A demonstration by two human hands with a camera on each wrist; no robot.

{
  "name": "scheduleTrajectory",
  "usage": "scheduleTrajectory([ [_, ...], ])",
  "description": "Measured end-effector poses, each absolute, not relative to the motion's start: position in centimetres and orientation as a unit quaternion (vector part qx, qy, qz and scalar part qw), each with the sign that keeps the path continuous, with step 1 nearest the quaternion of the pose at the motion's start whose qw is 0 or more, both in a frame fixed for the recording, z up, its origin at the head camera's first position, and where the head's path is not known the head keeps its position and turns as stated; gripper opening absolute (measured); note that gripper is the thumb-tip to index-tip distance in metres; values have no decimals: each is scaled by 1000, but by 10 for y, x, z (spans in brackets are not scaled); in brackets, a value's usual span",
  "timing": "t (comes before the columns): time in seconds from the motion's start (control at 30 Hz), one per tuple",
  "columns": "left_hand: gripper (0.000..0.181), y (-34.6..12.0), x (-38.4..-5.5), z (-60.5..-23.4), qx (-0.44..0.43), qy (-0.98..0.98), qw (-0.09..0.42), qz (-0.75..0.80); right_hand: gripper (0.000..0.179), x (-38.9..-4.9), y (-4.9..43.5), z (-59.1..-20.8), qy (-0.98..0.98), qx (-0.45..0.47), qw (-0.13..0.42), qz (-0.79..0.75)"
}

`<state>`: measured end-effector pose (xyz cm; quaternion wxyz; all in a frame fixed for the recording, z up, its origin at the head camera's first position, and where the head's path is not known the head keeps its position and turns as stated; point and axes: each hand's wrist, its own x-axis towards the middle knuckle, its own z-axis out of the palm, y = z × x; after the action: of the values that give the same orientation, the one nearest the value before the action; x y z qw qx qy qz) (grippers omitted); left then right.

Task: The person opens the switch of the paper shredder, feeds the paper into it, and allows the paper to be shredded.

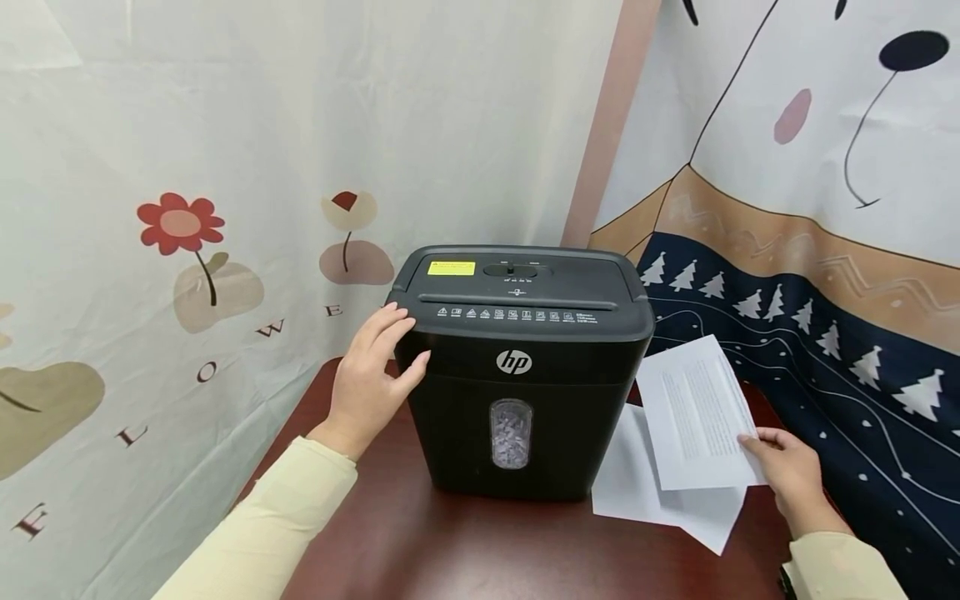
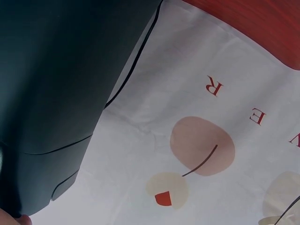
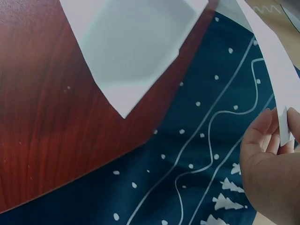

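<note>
A black HP paper shredder [image 1: 465, 408] stands upright on the table, with a feed slot [image 1: 517, 302] along its top and paper shreds behind its front window [image 1: 511, 433]. My left hand [image 1: 372, 375] touches the shredder's upper left edge, fingers spread and bent loosely. In the left wrist view only a fingertip [image 2: 24, 219] shows beside the dark shredder side. To the right of the shredder, my right hand [image 1: 791, 475] pinches a printed paper sheet [image 1: 697, 417] by its lower right edge, held above the table. The right wrist view shows that same sheet [image 3: 276, 61] between thumb and fingers.
More white paper [image 1: 637, 475] lies on the reddish-brown table [image 1: 375, 533] beneath the held sheet. A yellow label [image 1: 451, 268] and a slide switch [image 1: 512, 271] sit on the shredder's top. Printed curtains [image 1: 450, 125] hang close behind and at both sides. A thin black cord [image 2: 136, 63] runs behind the shredder.
</note>
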<state>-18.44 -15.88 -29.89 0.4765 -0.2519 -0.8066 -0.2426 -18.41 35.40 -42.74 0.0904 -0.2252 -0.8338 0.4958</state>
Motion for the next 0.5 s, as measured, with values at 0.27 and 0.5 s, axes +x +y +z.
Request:
scheduleTrajectory([
  [0.27, 43, -160, -184, -299, -250, -810, 473, -240, 47, -174, 355, -396, -848, -227, 87, 470],
  [0.5, 44, -160, -183, -298, -251, -812, 471, -237, 50, -168, 361, -374, -853, -227, 89, 462],
])
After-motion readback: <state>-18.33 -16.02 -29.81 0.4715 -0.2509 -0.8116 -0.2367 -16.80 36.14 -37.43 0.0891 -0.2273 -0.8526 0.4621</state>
